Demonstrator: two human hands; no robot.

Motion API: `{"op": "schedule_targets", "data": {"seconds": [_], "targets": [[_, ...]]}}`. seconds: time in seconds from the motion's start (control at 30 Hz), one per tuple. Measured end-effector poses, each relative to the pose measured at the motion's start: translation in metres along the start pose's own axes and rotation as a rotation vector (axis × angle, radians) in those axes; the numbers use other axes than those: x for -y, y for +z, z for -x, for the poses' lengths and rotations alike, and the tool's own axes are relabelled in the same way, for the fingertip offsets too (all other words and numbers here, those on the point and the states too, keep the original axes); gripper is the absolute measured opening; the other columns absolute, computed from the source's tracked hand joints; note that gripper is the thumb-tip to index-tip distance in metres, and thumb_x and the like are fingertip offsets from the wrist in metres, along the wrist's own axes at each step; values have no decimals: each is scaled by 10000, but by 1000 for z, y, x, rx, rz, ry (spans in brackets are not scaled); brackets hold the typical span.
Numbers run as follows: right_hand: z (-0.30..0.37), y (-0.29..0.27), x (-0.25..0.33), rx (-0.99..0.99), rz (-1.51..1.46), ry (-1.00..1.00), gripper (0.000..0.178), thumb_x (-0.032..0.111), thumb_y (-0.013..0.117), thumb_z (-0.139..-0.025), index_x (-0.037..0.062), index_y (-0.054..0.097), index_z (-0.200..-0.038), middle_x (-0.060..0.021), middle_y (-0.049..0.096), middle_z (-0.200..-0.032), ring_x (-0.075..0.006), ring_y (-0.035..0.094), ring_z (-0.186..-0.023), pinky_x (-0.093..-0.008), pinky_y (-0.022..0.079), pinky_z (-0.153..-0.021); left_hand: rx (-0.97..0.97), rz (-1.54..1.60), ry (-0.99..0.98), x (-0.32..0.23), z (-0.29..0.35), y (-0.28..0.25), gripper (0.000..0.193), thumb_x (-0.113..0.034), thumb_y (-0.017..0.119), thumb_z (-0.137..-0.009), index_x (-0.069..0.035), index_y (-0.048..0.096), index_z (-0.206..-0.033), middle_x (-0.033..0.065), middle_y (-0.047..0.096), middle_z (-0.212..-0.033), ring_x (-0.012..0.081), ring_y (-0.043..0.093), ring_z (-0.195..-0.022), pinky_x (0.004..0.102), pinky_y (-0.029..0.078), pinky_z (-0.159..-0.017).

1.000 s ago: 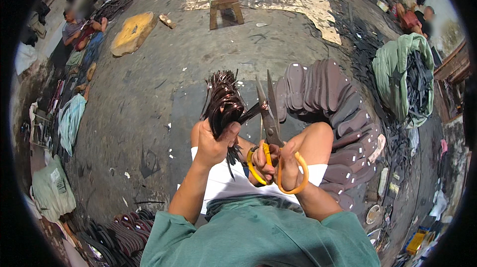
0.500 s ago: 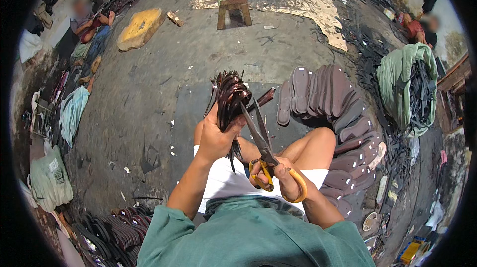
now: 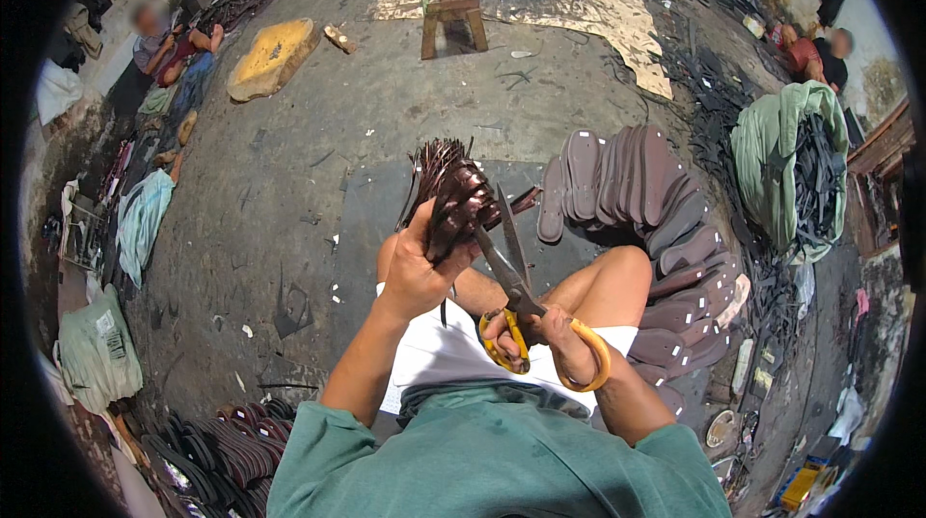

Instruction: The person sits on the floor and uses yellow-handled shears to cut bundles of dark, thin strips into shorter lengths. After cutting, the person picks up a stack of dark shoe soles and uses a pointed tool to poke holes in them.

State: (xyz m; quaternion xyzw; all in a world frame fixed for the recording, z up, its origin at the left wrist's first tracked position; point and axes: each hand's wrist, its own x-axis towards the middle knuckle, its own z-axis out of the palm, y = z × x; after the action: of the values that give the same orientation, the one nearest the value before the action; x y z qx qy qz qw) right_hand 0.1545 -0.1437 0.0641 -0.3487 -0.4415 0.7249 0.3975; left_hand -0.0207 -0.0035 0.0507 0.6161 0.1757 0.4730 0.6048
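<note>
My left hand [image 3: 429, 253] is closed round a bundle of shiny dark brown straps [image 3: 461, 200], held up in front of my lap. Loose ends fan out at the top, and a few stick out to the right. In my right hand [image 3: 540, 335] is a pair of large scissors [image 3: 516, 286] with yellow handles, my fingers and thumb through the loops. The blades stand apart and point up at the right side of the bundle. Whether a strap lies between the blades is hard to make out.
Brown shoe soles [image 3: 637, 180] lie in a curved row at my right, and more soles [image 3: 217, 455] at lower left. A green sack [image 3: 786, 166] of dark strips stands at right. Ahead are a wooden stool [image 3: 451, 12] and a yellow-topped block [image 3: 275, 55]. Other people sit along both walls.
The strap bundle has turned in my left hand, showing a broader shiny side. My right hand has shifted slightly right with the scissors, and the blades are spread wider.
</note>
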Motion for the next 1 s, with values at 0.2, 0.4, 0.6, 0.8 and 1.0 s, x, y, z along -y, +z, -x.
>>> {"op": "schedule_targets", "data": {"seconds": [0.2, 0.4, 0.6, 0.8, 1.0], "targets": [[-6, 5, 14, -91, -82, -130, 928, 810, 251, -857, -3, 508, -1224, -55, 514, -930, -160, 512, -852, -312, 445, -751, 223, -426, 136, 7, 4, -7, 571, 32, 713, -824, -4, 479, -1343, 109, 687, -1111, 136, 665, -960, 266, 528, -817], [-9, 14, 9, -120, -131, -158, 727, 687, 308, -943, -8, 509, -1011, -30, 477, -726, -111, 478, -654, -256, 431, -575, 247, -532, 237, 4, -3, -10, 566, -34, 743, -812, -4, 507, -1325, 108, 707, -1077, 171, 707, -876, 276, 542, -718], [-9, 1, 18, -119, 52, -31, 647, 589, 384, -947, -26, 577, -1000, -29, 520, -769, -138, 506, -755, -272, 410, -688, 394, -856, 103, -4, -1, -21, 459, -63, 745, -770, -27, 601, -1203, 128, 687, -906, 291, 682, -742, 346, 528, -620], [-11, 12, 15, -195, -91, -138, 490, 477, 447, -932, 0, 549, -984, -13, 471, -694, -98, 436, -622, -251, 381, -594, 568, -782, 214, -18, -14, -19, 390, 5, 695, -707, -33, 629, -1090, 126, 634, -808, 314, 640, -693, 382, 502, -597], [-11, 7, -7, -181, 0, -114, 373, 380, 528, -921, 17, 544, -835, -41, 533, -741, -119, 488, -674, -264, 389, -605, 558, -890, 259, -17, -16, -22, 387, -47, 710, -715, -42, 625, -1093, 97, 587, -759, 307, 619, -659, 392, 486, -557]]}}
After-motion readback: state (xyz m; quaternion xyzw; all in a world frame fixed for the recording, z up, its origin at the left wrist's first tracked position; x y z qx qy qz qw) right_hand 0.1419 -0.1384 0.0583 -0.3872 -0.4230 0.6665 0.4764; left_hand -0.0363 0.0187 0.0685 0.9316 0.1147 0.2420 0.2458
